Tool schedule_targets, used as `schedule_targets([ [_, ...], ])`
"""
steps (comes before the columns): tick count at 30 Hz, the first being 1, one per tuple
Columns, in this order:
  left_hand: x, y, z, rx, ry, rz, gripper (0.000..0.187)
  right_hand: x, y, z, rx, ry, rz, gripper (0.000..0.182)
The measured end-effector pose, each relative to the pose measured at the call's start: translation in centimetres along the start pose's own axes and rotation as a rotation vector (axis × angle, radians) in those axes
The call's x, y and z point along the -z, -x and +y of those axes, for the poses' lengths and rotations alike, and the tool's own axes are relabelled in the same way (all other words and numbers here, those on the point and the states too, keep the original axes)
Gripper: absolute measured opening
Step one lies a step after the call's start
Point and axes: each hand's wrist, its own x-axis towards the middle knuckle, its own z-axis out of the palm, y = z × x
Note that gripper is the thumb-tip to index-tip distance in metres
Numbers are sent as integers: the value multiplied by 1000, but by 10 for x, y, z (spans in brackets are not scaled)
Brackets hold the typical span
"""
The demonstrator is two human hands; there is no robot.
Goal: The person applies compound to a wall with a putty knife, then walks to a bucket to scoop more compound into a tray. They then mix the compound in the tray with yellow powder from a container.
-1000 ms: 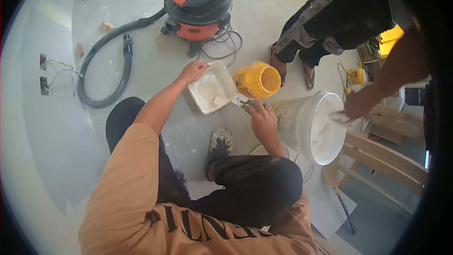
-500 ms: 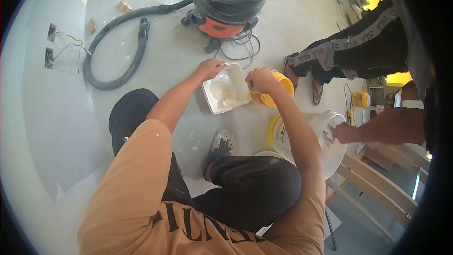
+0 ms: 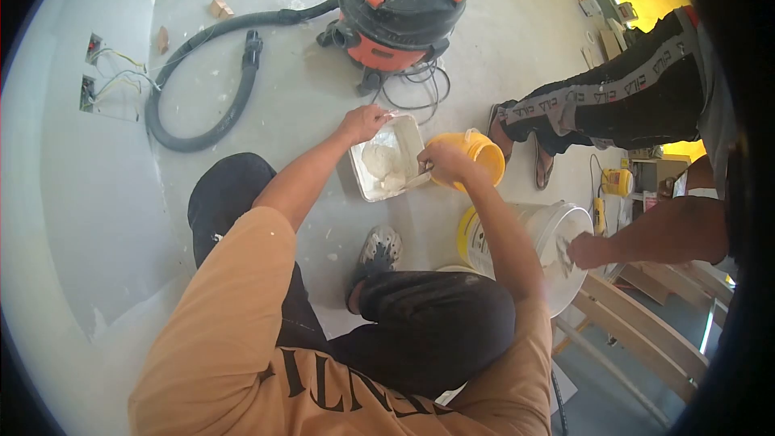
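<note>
My left hand (image 3: 363, 123) grips the far rim of a white plastic tray (image 3: 360, 168), tilted a little above the floor. A lump of pale, wet compound (image 3: 384, 163) lies inside it. My right hand (image 3: 449, 163) is closed round the handle of a putty knife (image 3: 417, 181), its flat blade at the tray's right edge. Most of the handle is hidden by my fingers. Just behind my right hand stands or leans a yellow bucket (image 3: 491, 160), its mouth turned towards me.
At right another person's hand (image 3: 589, 250) holds a tool in a large tilted white bucket (image 3: 565, 211). That person's sandalled feet (image 3: 542, 163) stand close by. A black-and-red vacuum cleaner (image 3: 401, 4) with a curled hose (image 3: 198, 144) stands ahead. Wires hang from wall boxes (image 3: 87, 93). A wooden ladder-like frame (image 3: 638, 331) is at lower right.
My right hand has turned and come slightly lower, and the knife's blade now shows at the tray's edge. The compound looks more heaped. The view has shifted slightly.
</note>
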Motion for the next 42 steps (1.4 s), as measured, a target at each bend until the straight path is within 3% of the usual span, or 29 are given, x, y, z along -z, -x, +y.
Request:
schedule_targets([
  [3, 0, 3, 2, 68, 2, -39, 41, -28, -7, -9, 18, -55, 98, 27],
  [6, -8, 0, -7, -53, 8, 50, 40, -31, -17, -33, 2, -12, 116, 25],
  [11, 6, 3, 3, 8, 4, -73, 42, -17, -24, -35, -67, 57, 305, 18],
  [12, 5, 4, 3, 7, 3, -76, 42, -11, -21, -36, -100, 80, 201, 18],
  [16, 2, 1, -2, -47, 44, -16, 44, -1, 0, -33, -121, 160, 149, 15],
  [18, 3, 2, -2, -79, 46, 16, 44, 1, 13, -41, -186, 353, 49, 12],
  [20, 10, 4, 6, 25, 8, -88, 39, -12, 9, -41, -185, 385, 46, 12],
  [28, 9, 1, 5, 27, 6, -87, 41, -39, -20, -41, -106, 474, 91, 13],
  [30, 3, -2, -4, 48, 2, -108, 41, -23, -18, -42, -80, 401, 237, 13],
  [37, -5, -2, -8, -16, 24, -38, 42, -17, 9, -53, -52, 275, 451, 14],
  [39, -7, -4, -12, -19, 5, -9, 43, -28, 31, -63, -188, 57, 596, 15],
  [42, 1, 1, 1, -42, 32, -37, 43, -70, 57, -66, -234, -214, 750, 15],
])
